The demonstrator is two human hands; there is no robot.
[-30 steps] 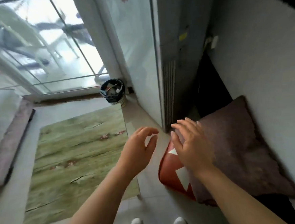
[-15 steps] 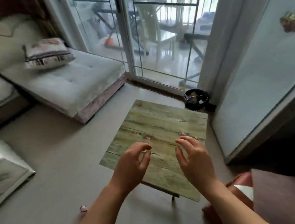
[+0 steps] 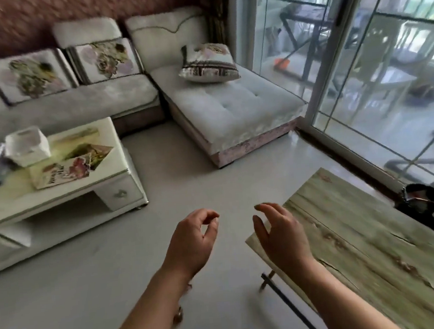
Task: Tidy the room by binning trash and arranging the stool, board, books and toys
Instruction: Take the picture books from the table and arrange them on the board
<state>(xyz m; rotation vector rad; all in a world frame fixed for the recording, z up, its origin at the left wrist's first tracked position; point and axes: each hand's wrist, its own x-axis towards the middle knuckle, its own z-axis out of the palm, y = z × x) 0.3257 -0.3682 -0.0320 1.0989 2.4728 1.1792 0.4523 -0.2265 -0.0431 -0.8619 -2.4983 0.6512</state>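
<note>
The board (image 3: 373, 245), green with a wood-grain print, sits low over the floor (image 3: 91, 291) on thin dark legs, close to the glass door (image 3: 360, 88). The black bin (image 3: 432, 209) stands just beyond its far right corner, with scraps already inside.

The right hand (image 3: 281, 239) hovers over the board's near left corner, and the left hand (image 3: 191, 244) hangs beside it over bare floor. Both are released and hold nothing, with the fingers loosely curled. The left thumb and forefinger nearly meet, but nothing shows between them.

Further out, the books (image 3: 66, 171) lie askew near the right end of the white surface (image 3: 119, 185), with a tissue box (image 3: 27, 146) behind them. The sofa (image 3: 232, 106) runs along the wall beyond, a cushion (image 3: 207, 61) on its end seat.

Within the last second the view has swung left, away from the corner by the bin. The bin has slid to the frame's right edge, while the sofa and surface have come into sight. The hands have stayed empty and raised throughout. I judge that work at the bin corner is done for now, and that the books are the likely next target.

The top book's cover carries dark lettering, too blurred to read. No other label shows.
</note>
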